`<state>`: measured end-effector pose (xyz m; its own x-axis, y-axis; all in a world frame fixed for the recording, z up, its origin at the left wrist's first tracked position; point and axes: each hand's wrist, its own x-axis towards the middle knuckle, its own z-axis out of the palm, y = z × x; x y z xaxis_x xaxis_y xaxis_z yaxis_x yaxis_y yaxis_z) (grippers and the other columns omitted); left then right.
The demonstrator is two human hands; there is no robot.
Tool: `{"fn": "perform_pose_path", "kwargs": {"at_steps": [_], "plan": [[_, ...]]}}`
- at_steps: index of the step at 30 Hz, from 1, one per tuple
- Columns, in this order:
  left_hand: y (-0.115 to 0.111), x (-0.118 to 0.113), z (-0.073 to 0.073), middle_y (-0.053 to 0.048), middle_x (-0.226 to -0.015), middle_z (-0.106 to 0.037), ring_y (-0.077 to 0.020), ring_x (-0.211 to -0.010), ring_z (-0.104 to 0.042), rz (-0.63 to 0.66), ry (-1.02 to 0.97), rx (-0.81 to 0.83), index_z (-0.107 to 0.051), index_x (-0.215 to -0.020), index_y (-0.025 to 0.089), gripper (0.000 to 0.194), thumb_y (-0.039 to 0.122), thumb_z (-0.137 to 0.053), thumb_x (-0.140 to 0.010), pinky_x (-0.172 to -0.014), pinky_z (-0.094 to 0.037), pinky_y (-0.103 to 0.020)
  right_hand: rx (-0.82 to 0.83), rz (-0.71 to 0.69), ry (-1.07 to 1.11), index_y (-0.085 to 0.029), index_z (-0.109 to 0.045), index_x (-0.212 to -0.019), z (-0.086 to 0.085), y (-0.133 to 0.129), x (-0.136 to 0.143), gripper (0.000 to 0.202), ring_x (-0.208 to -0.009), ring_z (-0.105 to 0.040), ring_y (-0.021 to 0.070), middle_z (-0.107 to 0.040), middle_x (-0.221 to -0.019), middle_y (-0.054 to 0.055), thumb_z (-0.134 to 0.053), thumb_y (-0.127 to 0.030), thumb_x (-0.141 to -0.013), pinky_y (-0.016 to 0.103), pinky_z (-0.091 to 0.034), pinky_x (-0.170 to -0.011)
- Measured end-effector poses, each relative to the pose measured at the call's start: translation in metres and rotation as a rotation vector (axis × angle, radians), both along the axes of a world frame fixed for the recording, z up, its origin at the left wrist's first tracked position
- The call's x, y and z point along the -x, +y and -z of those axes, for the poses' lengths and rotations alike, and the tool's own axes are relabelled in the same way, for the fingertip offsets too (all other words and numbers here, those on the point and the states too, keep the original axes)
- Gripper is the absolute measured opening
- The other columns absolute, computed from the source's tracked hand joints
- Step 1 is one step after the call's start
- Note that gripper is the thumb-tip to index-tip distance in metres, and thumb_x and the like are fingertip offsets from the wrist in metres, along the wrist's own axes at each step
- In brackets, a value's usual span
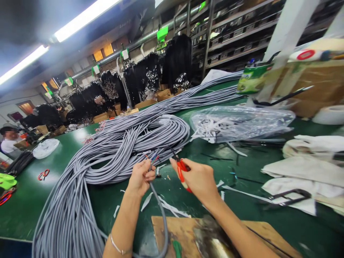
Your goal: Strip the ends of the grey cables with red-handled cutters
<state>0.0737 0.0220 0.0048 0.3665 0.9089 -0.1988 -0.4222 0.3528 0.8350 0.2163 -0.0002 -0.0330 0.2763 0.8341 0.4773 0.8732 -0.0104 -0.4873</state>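
Cable end and red-handled cutters in hand over the table's near side

Left fingers (149, 174) pinch the grey cable (161, 211); right fingers (185, 166) grasp the cutters (182, 174), blades seemingly parted. Open green table (107, 200) lies between coil (134, 143) and board (177, 229); the far-right bag (242, 122) holds white strips.

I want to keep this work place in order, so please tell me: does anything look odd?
Loose white scraps and thin dark pieces lie scattered on the green table, near the right hand. This looks untidy, though probably ordinary waste. No spilled liquid stands out; whether the gray cables have small damage, I cannot tell.
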Motion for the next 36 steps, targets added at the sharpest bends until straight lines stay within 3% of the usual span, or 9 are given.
{"fn": "perform_pose_path", "kwargs": {"at_steps": [3, 8, 12, 15, 18, 22, 25, 30, 36], "plan": [[-0.02, 0.0, -0.003, 0.005, -0.044, -0.04, 0.0021, -0.033, -0.015, 0.129, 0.025, 0.122, -0.049, -0.051, 0.01, 0.027, 0.026, -0.069, -0.059, -0.034, -0.006, -0.014, 0.32, 0.122, -0.093, -0.017, -0.065, -0.064, -0.002, 0.005, -0.014, 0.038, -0.052, -0.058, 0.0183, -0.064, -0.058, 0.011, -0.041, -0.039, -0.084, 0.025, -0.031, -0.046], [-0.1, 0.016, 0.022, 0.007, -0.035, -0.035, 0.0003, -0.028, -0.018, 0.372, 0.136, 0.209, -0.054, -0.05, 0.011, 0.033, 0.037, -0.075, -0.05, -0.031, -0.011, -0.015, 0.461, 0.079, -0.126, -0.015, -0.07, -0.067, 0.018, 0.014, -0.034, 0.016, -0.06, -0.062, 0.024, -0.066, -0.065, 0.016, -0.055, -0.02, -0.071, 0.028, -0.035, -0.047], [-0.136, 0.043, 0.045, -0.006, -0.058, -0.063, -0.0141, -0.054, -0.056, 0.256, 0.559, -0.2, -0.067, -0.063, 0.01, 0.04, 0.05, -0.061, -0.07, -0.054, -0.044, -0.024, 0.443, -0.07, -0.144, -0.011, -0.071, -0.073, 0.033, 0.022, -0.032, 0.019, -0.076, -0.062, 0.0318, -0.067, -0.076, 0.022, -0.053, -0.016, -0.072, 0.033, -0.041, -0.052], [-0.111, 0.064, 0.04, -0.007, -0.078, -0.07, -0.0188, -0.076, -0.061, 0.014, 1.055, -0.561, -0.07, -0.079, 0.015, 0.027, 0.034, -0.051, -0.082, -0.074, -0.046, -0.03, 0.345, -0.33, -0.145, -0.016, -0.069, -0.092, 0.039, 0.028, -0.012, 0.023, -0.09, -0.059, 0.0267, -0.067, -0.09, 0.016, -0.052, -0.019, -0.077, 0.034, -0.044, -0.068], [-0.055, 0.08, 0.022, -0.007, -0.088, -0.069, -0.0187, -0.084, -0.061, -0.258, 1.455, -0.697, -0.068, -0.085, 0.016, 0.018, 0.021, -0.051, -0.082, -0.08, -0.045, -0.03, 0.278, -0.601, -0.137, -0.023, -0.064, -0.104, 0.044, 0.031, 0.01, 0.031, -0.093, -0.058, 0.0199, -0.066, -0.1, 0.006, -0.06, -0.022, -0.074, 0.029, -0.044, -0.077], [0.013, 0.084, 0.007, -0.017, -0.107, -0.06, -0.0267, -0.108, -0.048, -0.44, 1.617, -0.683, -0.062, -0.098, 0.01, 0.02, 0.018, -0.052, -0.082, -0.093, -0.035, -0.04, 0.257, -0.695, -0.144, -0.019, -0.065, -0.073, 0.05, 0.031, 0.018, 0.005, -0.081, -0.058, 0.0199, -0.063, -0.083, 0.007, -0.061, -0.017, -0.071, 0.028, -0.044, -0.071], [0.034, 0.077, 0.004, -0.018, -0.102, -0.059, -0.0278, -0.106, -0.048, -0.448, 1.693, -0.681, -0.06, -0.089, 0.01, 0.012, 0.015, -0.053, -0.08, -0.091, -0.034, -0.041, 0.228, -0.672, -0.131, -0.018, -0.056, -0.059, 0.05, 0.029, 0.014, 0.015, -0.073, -0.056, 0.0199, -0.059, -0.073, 0.007, -0.056, -0.008, -0.07, 0.028, -0.042, -0.065], [0.017, 0.077, -0.004, -0.015, -0.091, -0.06, -0.0239, -0.092, -0.055, -0.34, 1.744, -0.703, -0.057, -0.086, 0.011, 0.011, 0.011, -0.046, -0.083, -0.081, -0.039, -0.034, 0.157, -0.578, -0.01, -0.016, -0.056, -0.074, 0.044, 0.032, 0.009, 0.025, -0.071, -0.056, 0.0183, -0.059, -0.076, 0.008, -0.042, 0.003, -0.067, 0.028, -0.041, -0.066], [-0.052, 0.138, -0.042, 0.001, -0.06, -0.061, -0.0135, -0.059, -0.055, 0.099, 1.668, -0.723, -0.064, -0.07, 0.016, 0.009, 0.02, -0.058, -0.075, -0.057, -0.039, -0.02, 0.153, -0.602, 0.198, -0.017, -0.046, -0.12, 0.033, 0.029, 0.018, 0.038, -0.068, -0.061, 0.0181, -0.064, -0.073, 0.002, -0.042, -0.023, -0.083, 0.029, -0.045, -0.063]]}}
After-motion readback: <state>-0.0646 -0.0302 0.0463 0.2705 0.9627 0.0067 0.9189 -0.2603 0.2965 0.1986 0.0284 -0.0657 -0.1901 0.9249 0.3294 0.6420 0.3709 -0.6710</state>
